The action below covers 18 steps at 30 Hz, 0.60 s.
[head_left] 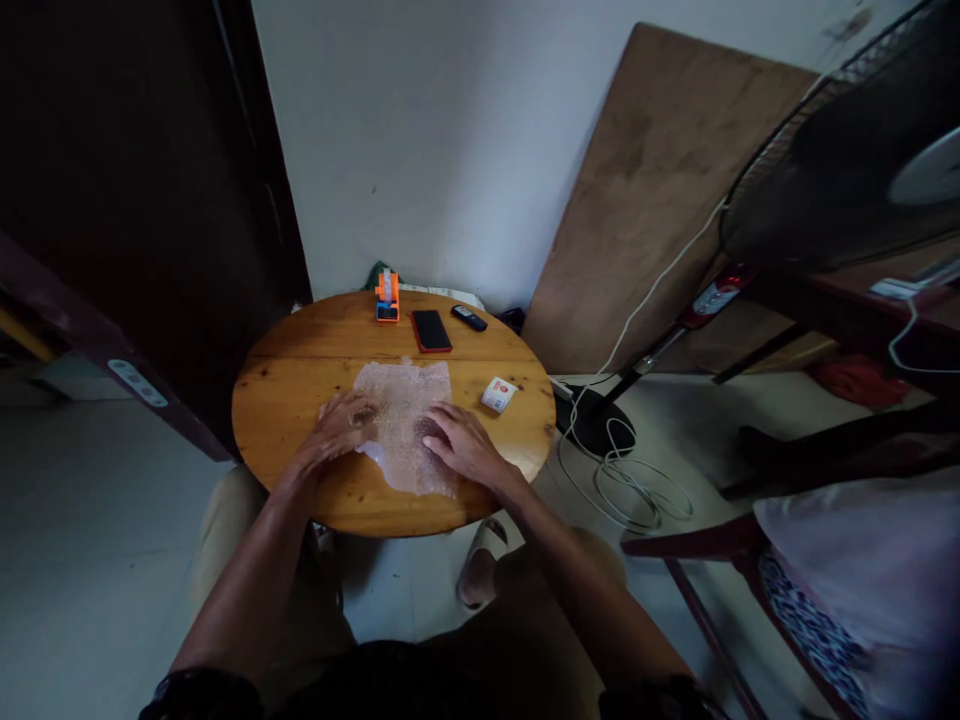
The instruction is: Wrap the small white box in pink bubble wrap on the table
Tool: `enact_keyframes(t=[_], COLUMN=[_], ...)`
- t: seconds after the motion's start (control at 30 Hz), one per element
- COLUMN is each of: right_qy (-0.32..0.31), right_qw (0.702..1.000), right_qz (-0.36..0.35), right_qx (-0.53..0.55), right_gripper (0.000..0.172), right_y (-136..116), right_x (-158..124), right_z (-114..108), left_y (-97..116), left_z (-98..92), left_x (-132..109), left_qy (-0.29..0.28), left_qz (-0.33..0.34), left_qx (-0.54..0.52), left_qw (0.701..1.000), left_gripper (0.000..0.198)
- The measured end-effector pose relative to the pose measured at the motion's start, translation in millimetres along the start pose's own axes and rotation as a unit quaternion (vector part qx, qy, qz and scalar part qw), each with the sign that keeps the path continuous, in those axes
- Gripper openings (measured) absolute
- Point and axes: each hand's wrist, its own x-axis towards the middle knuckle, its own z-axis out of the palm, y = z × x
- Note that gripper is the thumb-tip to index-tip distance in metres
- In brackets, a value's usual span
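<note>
Bench (277,365): varnished wood, oval in this view, knots in the grain, a straight seam across the surface. Bubble-wrap sheet (401,395): translucent, pebbled, roughly rectangular with uneven edges. Lies near mid-bench, under both hands. Behind it: orange tape dispenser (388,292); flat smartphone (431,331), black face, red rim; slim black handset (469,318), rounded ends. To the right: small white box (498,394), red print.

Pose: both forearms reach in from the near side. Left grip (340,428): lies at the sheet's left edge, fingers toward its middle, tips blurred against the plastic. Pinched or merely laid on: cannot tell. Right grip (461,442): palm down, touches the sheet's right half, fingers extended, thumb spread apart, nothing clasped.

Edges: bare wood from left grip out to the left rim; narrower bare strip between sheet and smartphone. Sheet's near edge just inside the front rim. Small white box between right grip and right rim. Beyond, right: leaning brown board (645,180), standing fan (847,170), looped white cable (649,490) on the floor.
</note>
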Motion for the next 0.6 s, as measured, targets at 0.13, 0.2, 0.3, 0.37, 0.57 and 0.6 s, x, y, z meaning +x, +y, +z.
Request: enact_keyframes(t=[0.13, 0.2, 0.3, 0.37, 0.57, 0.6], right_qy=[-0.038, -0.039, -0.02, 0.002, 0.048, 0.05], right_qw=[0.998, 0.997, 0.997, 0.998, 0.998, 0.998], right_qz=[0.035, 0.044, 0.042, 0.04, 0.035, 0.034], right_qx=[-0.04, -0.051, -0.055, -0.052, -0.032, -0.03], right_gripper=[0.04, 0.039, 0.037, 0.035, 0.029, 0.03], right_y=[5.6, 10.5, 14.5, 15.1, 13.7, 13.3], right_x=[18.8, 23.2, 21.4, 16.6, 6.4, 5.9], right_z=[-1.5, -3.0, -0.3, 4.2, 12.8, 12.8], left_y=[-1.0, -5.1, -9.3, -8.5, 4.1, 6.5], left_z=[-8.8, -13.6, -19.1, -20.5, -18.6, -18.4], left_x=[-7.6, -11.1, -12.9, -9.4, 39.1, 51.5], left_qy=[-0.06, -0.075, -0.09, -0.086, -0.005, 0.003], left_qz=[0.029, 0.033, 0.053, 0.073, -0.028, -0.069], left_qx=[0.068, 0.082, 0.079, 0.068, 0.095, 0.109], left_qw=[0.995, 0.993, 0.991, 0.991, 0.995, 0.992], left_gripper=[0.046, 0.057, 0.059, 0.055, 0.048, 0.049])
